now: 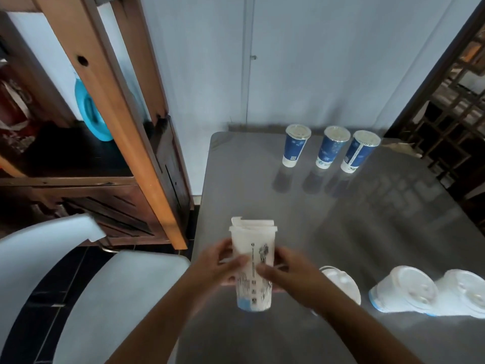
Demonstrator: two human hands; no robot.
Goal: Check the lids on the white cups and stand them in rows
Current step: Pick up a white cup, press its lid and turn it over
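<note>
I hold a tall white cup [253,261] with printed text and a white lid just above the near left part of the grey table [328,219]. My left hand [217,266] grips its left side and my right hand [286,274] grips its right side. The cup is upright, slightly tilted. Three more white lidded cups stand close together at the near right: one [341,286] partly hidden behind my right wrist, a second [404,290] and a third [464,292] at the frame edge.
Three blue cups with clear lids [294,145], [332,147], [359,151] stand in a row at the table's far side. A white chair [86,290] stands at the near left, with a wooden shelf unit [110,106] behind it. A dark lattice screen [451,106] stands at the right.
</note>
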